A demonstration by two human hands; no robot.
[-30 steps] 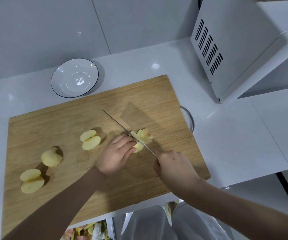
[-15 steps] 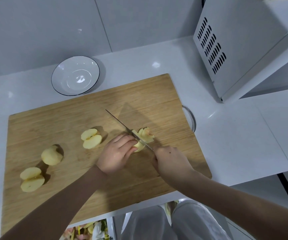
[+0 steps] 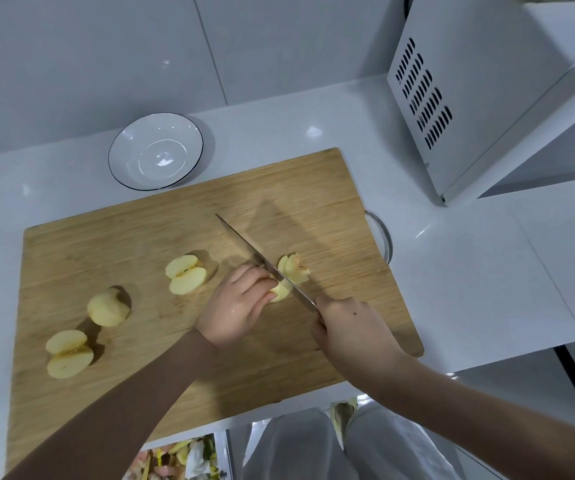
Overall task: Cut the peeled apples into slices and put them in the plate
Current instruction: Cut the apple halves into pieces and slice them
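Cutting board: left hand curled on apple piece, right hand grips knife, well inside edges.

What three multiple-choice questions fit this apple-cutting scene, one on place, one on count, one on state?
1. Where is the plate?
A) on the cutting board
B) under the board
C) on the counter beyond the board's far edge

2. How many apple pieces lie untouched left of the left hand?
A) one
B) three
C) five

3. The knife is:
A) gripped by the right hand, blade at the apple the left hand holds
B) lying flat on the board
C) in the plate

Answers: 1 C, white counter surrounds it; 2 B, three sit apart on the board; 3 A, fingers curl round its handle.
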